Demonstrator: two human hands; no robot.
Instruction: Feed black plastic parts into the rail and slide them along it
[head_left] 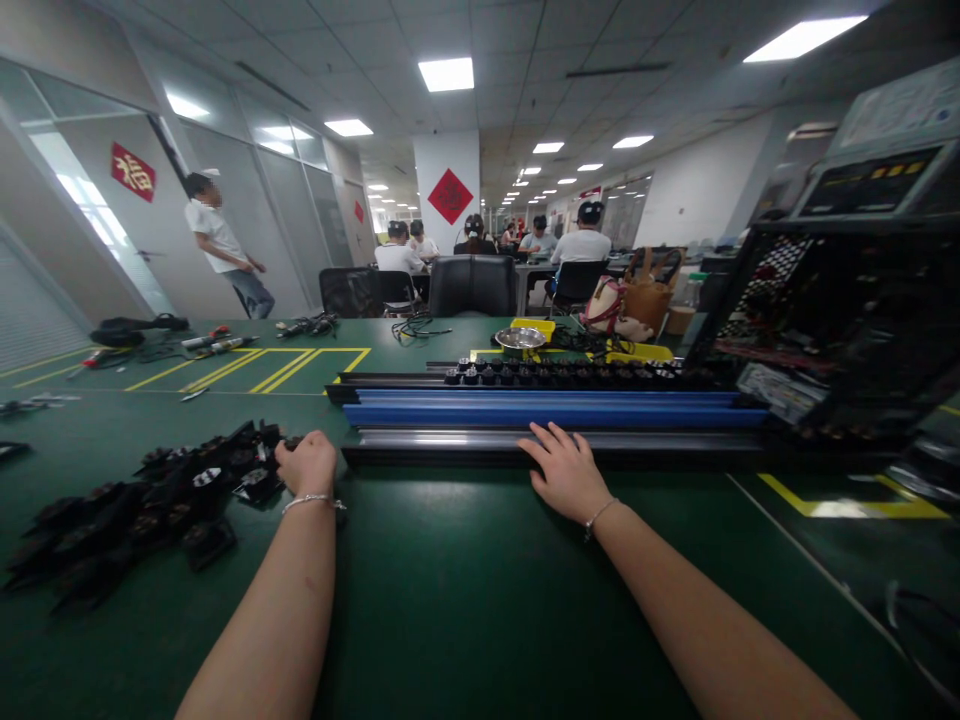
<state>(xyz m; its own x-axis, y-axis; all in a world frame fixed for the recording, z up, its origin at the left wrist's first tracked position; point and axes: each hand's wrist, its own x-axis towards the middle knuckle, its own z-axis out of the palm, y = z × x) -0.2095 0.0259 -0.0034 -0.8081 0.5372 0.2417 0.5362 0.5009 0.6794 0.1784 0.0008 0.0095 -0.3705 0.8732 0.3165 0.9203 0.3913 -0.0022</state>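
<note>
Okay, left hand: your left hand (309,462) is curled up at the right edge of the black parts pile, knuckles up. I can't tell whether the fingers are pinching a part, since your own hand hides the tips.
Right hand: your right hand (566,470) is spread pretty wide, palm down, fingertips on the grey rail and grasping nothing.
Grey rail: the grey rail (435,440) lies nearest you, running left to right across the green table (442,600), its left end just beside your left hand.
Blue rail: the blue rail (450,414) sits right behind the grey one, roughly parallel.
Back row: a row of small black pieces (570,374) lines up behind the blue.
Black pile: the black parts (142,520) are heaped loosely on your left, all jumbled; too blurry to make out each one.
Far side: you've got a shiny metal bowl (520,338) next to a yellow tray (541,326), plus some cables (416,328) left of them.
Right side: an opened computer case (840,310) stands by the rails' right ends.
People: one person (221,235) is over by the glass wall on your left, and others sit at tables farther back.
</note>
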